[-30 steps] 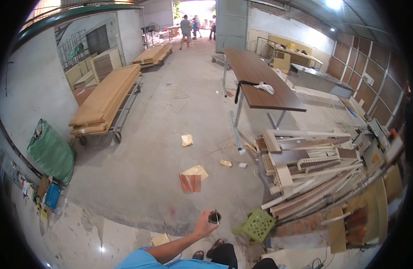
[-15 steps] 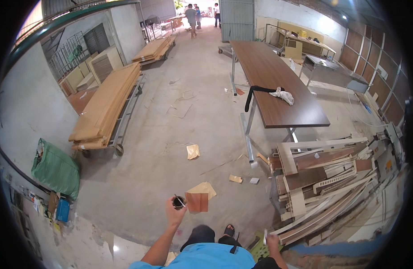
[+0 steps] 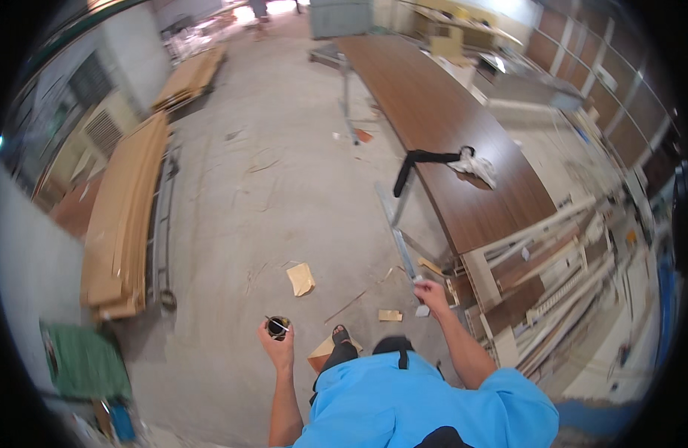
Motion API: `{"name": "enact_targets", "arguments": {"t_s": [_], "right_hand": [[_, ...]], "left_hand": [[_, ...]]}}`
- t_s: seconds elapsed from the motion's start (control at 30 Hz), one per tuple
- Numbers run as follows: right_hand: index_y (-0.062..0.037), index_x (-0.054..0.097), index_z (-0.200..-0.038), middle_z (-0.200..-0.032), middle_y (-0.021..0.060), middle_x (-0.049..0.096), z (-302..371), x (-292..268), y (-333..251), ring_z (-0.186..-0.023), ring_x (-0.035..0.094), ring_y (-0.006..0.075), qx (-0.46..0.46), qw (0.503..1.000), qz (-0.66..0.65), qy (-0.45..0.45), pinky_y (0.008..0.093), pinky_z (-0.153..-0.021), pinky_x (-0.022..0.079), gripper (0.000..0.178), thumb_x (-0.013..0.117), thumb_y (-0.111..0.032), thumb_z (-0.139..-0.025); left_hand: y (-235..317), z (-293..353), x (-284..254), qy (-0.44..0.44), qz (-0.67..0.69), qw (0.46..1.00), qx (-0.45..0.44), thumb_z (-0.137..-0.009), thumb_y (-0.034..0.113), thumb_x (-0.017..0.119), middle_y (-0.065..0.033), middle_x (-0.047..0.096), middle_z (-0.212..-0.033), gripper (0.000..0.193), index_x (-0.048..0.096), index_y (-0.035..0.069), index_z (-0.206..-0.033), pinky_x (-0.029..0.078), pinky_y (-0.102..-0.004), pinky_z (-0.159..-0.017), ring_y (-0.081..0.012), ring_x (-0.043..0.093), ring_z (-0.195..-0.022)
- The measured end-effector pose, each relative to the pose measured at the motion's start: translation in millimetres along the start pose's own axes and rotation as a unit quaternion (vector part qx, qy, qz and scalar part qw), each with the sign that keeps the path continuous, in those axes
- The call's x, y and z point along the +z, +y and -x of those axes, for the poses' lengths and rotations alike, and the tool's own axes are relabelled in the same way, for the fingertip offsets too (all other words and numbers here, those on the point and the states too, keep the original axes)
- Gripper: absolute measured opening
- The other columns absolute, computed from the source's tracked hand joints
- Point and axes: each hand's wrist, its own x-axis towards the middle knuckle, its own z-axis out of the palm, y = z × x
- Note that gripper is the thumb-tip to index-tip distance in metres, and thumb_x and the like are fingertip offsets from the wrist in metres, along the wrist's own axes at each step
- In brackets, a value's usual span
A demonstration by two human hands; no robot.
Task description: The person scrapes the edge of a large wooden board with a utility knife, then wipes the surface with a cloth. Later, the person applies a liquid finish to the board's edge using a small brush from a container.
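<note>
My left hand (image 3: pixel 277 349) is closed around a small round cup of dark liquid (image 3: pixel 277 327), held out over the floor. A thin pale stick (image 3: pixel 278 322) lies slanted across the cup's mouth. Out to the right, my right hand (image 3: pixel 432 296) is closed, fingers pressed together, with a small whitish thing (image 3: pixel 418 280) at the fingertips; its kind is too small to tell. Beyond that hand stands a long brown table (image 3: pixel 463 127). A black strip-like piece (image 3: pixel 411 170) hangs over its left edge, beside a crumpled white cloth (image 3: pixel 475 169) on its top.
Stacked brown boards (image 3: pixel 124 216) lie on a wheeled cart (image 3: pixel 161 224) at left, near a green sack (image 3: pixel 86 362). A pile of wood offcuts (image 3: pixel 545 291) fills the right side. Yellowish paper (image 3: pixel 301 279) and other scraps litter the floor. The table's metal leg (image 3: pixel 396 231) reaches toward me.
I have stepped forward, closer to the table, and the view has tipped down. My right hand has risen from low beside me to the table's near end. The cup stays in my left hand.
</note>
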Motion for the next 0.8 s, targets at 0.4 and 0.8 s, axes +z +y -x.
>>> {"name": "enact_targets", "arguments": {"t_s": [0.4, 0.8], "right_hand": [[-0.0025, 0.073, -0.110, -0.088, -0.0003, 0.070, -408, -29, -207, -0.071, 0.063, 0.0083, -0.113, 0.950, -0.245, 0.156, 0.0265, -0.062, 0.052, 0.021, 0.075, -0.007, -0.089], [-0.0061, 0.070, -0.097, -0.093, 0.0184, 0.067, -433, -54, -215, -0.090, 0.066, 0.0403, -0.218, 0.876, 0.353, 0.245, 0.0488, -0.081, 0.053, 0.016, 0.075, -0.012, -0.082]], "left_hand": [[100, -264, 180, -0.081, -0.033, 0.990, 0.106, -0.084, 0.013, 0.085, -0.0144, 0.051, -0.127, 0.066, 0.048, -0.004, -0.135, 0.050, -0.0374, -0.102, -0.0248, 0.057, -0.116], [168, -423, 323, -0.131, -0.029, 0.991, 0.010, -0.088, 0.016, 0.084, -0.0150, 0.055, -0.130, 0.068, 0.046, -0.003, -0.140, 0.054, -0.0359, -0.095, -0.0232, 0.058, -0.117]]}}
